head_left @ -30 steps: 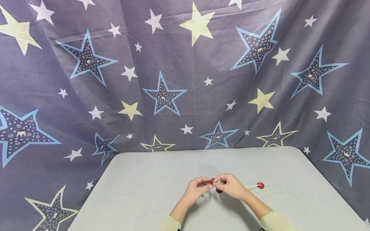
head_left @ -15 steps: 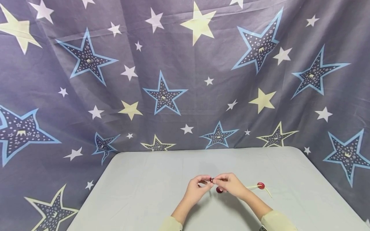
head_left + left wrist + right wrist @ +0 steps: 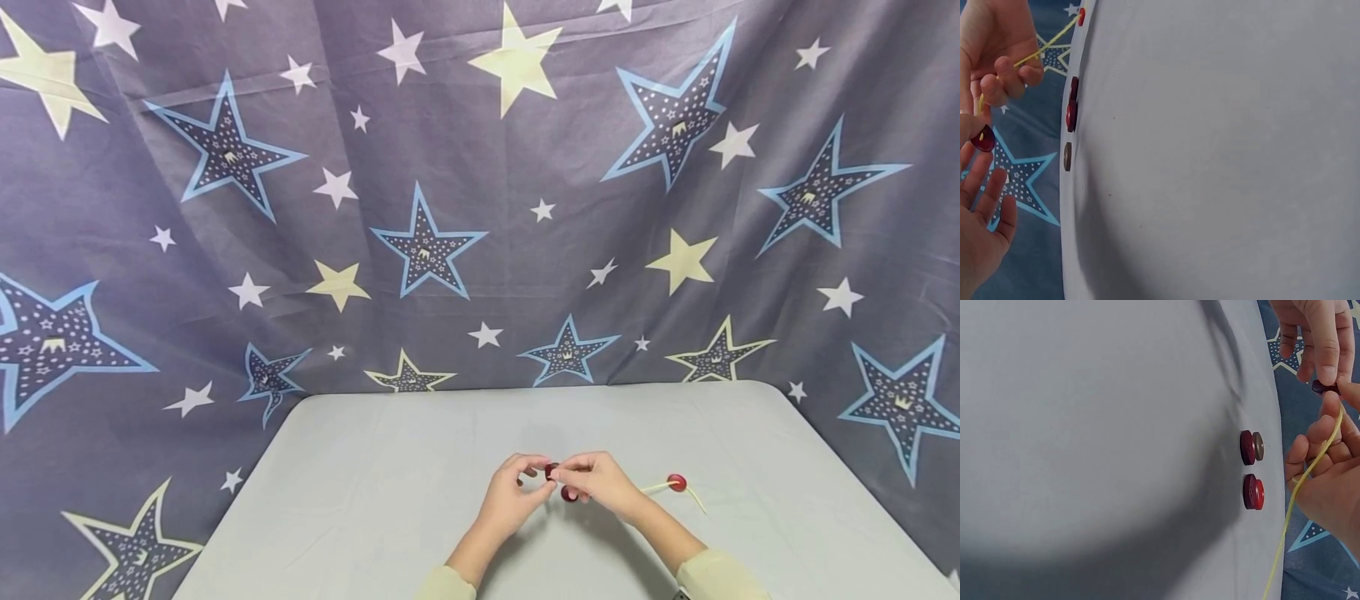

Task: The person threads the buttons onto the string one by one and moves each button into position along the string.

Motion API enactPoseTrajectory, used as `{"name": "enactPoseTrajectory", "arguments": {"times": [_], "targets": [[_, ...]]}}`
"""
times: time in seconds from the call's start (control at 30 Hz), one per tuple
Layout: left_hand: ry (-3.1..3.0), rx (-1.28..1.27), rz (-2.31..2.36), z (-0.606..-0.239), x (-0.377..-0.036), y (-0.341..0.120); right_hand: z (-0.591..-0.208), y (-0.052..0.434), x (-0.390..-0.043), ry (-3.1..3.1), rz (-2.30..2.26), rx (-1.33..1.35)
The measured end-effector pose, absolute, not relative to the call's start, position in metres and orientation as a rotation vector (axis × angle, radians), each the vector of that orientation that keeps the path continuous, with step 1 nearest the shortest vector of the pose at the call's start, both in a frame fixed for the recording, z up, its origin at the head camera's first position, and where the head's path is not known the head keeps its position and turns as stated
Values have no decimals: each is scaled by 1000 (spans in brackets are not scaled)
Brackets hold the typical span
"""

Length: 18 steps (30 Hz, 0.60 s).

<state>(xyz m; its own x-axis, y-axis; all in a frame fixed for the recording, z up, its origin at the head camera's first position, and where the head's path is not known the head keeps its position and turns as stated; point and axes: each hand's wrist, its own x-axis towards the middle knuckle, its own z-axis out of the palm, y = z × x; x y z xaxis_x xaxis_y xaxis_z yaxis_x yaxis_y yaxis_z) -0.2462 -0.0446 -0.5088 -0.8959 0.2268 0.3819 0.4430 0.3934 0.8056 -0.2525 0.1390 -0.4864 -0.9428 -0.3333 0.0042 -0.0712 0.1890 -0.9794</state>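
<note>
Between my two hands is a dark red button (image 3: 551, 472), held above the table. My left hand (image 3: 512, 492) has its index finger and thumb at the button's edge, its other fingers loose. From the other side my right hand (image 3: 602, 482) pinches the yellow string (image 3: 1310, 467) close against the button. In the left wrist view a bit of yellow shows at the hole of the button (image 3: 983, 139). Fingertips hide part of the button and string. The string runs back through my right hand to a red button (image 3: 677, 482) on the table, with a loose tail beyond it.
Another dark red button (image 3: 569, 493) lies on the pale table (image 3: 360, 500) beneath my hands. The right wrist view shows several loose buttons, among them a brown button (image 3: 1259, 446) and a bright red button (image 3: 1260, 494). A starry cloth (image 3: 450, 167) hangs behind the table.
The held button has turned between the fingertips, from nearly edge-on half a second ago to showing more of its face. Both hands have stayed almost in place.
</note>
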Motion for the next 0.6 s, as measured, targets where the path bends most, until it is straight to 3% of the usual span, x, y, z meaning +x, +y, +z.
{"name": "enactPoseTrajectory", "arguments": {"times": [0.6], "targets": [[-2417, -541, -1519, -509, -247, -47, -486, 139, -254, 2243, -1795, -301]]}}
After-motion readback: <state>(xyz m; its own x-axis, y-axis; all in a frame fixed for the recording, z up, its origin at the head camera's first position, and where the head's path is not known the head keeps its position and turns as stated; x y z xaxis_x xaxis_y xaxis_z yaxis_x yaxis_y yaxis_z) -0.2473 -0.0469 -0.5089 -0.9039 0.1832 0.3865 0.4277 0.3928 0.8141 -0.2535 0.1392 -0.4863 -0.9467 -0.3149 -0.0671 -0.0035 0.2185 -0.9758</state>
